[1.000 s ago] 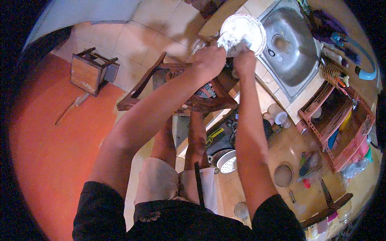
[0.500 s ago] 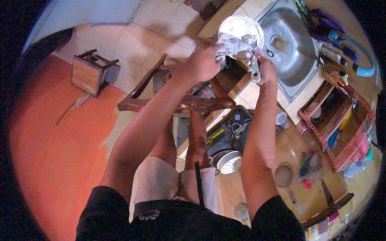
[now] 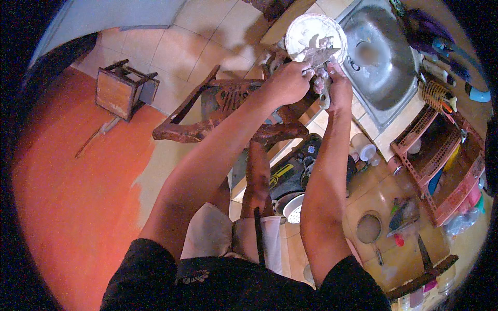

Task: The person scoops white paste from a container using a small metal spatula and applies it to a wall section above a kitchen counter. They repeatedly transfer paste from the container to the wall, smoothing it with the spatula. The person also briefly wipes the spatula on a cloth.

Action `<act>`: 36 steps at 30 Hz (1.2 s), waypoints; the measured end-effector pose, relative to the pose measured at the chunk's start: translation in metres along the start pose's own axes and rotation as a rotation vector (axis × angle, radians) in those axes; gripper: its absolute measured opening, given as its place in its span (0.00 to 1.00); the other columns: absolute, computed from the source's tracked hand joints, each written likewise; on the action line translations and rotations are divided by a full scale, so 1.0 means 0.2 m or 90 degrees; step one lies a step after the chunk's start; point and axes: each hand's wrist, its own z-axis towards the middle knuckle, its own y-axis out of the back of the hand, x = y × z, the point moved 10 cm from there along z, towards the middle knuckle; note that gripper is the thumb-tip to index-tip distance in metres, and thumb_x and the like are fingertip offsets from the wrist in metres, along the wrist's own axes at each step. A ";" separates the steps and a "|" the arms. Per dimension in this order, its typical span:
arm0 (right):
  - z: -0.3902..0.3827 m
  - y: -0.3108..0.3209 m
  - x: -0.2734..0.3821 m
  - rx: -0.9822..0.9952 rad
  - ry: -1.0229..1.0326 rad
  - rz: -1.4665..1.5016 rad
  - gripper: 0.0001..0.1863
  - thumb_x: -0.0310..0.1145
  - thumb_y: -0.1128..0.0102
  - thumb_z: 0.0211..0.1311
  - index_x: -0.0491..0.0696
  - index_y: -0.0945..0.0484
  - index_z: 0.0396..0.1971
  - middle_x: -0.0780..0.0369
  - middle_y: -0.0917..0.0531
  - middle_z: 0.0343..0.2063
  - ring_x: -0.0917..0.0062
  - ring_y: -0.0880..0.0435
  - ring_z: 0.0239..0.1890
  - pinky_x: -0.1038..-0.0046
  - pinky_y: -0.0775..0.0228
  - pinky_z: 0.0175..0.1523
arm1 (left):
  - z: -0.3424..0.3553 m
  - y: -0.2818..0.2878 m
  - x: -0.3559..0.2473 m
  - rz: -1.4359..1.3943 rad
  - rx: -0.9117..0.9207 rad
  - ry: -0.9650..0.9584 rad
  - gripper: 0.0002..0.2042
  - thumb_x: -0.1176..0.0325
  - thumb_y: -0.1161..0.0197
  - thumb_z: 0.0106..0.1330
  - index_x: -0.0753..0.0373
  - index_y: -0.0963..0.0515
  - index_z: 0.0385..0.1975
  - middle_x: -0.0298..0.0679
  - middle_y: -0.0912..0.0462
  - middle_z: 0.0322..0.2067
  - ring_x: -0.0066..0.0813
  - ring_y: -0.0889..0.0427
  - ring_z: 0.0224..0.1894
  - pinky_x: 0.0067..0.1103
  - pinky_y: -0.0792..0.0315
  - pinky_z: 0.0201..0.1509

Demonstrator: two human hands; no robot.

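Observation:
A round white tub [image 3: 303, 28] smeared with white paste is at the top centre, beside the sink. My left hand [image 3: 295, 80] is closed at its near edge, against a paste-covered metal blade [image 3: 324, 54]; what exactly its fingers grip is unclear. My right hand [image 3: 338, 88] grips a scraper by its pale handle [image 3: 324, 98], which points down, its fingers coated in paste. Both hands are close together. Behind and below them is a carved dark wooden chair [image 3: 228, 135].
A steel sink [image 3: 381, 83] with a blue-tipped hose [image 3: 478, 95] is at right, above a pink plastic rack [image 3: 451, 202]. Lower right are a strainer [image 3: 369, 227] and kitchen items. A small wooden stool [image 3: 111, 93] lies on the orange-painted floor [image 3: 83, 197] at left. A black case [image 3: 290, 171] is below the chair.
The blade and hands shift over the tub. My left hand has moved right since half a second ago, and the pasty blade now lies more across the tub's near part.

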 end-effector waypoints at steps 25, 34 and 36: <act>-0.51 0.08 0.24 -0.024 -0.036 -0.314 0.23 0.29 0.55 0.64 0.53 0.33 0.59 0.67 0.28 0.21 0.85 0.30 0.17 0.80 0.36 0.20 | -0.03 0.14 0.04 0.337 -0.112 -0.010 0.22 0.68 0.45 0.53 0.57 0.27 0.52 0.45 0.23 0.44 0.45 0.22 0.46 0.35 0.27 0.49; -0.25 -0.20 0.18 -0.001 0.146 -0.689 0.18 0.34 0.49 0.60 0.47 0.25 0.49 0.43 0.22 0.29 0.51 0.21 0.33 0.63 0.30 0.41 | -0.06 0.12 0.06 0.324 -0.102 0.124 0.18 0.74 0.43 0.51 0.66 0.30 0.44 0.52 0.20 0.34 0.50 0.18 0.33 0.39 0.24 0.40; -0.19 -0.20 0.27 0.002 0.156 -0.651 0.16 0.34 0.48 0.59 0.42 0.23 0.44 0.45 0.20 0.29 0.55 0.19 0.33 0.64 0.29 0.39 | -0.06 0.10 0.06 0.317 -0.060 0.138 0.17 0.74 0.42 0.51 0.68 0.31 0.43 0.53 0.20 0.34 0.51 0.19 0.34 0.40 0.25 0.41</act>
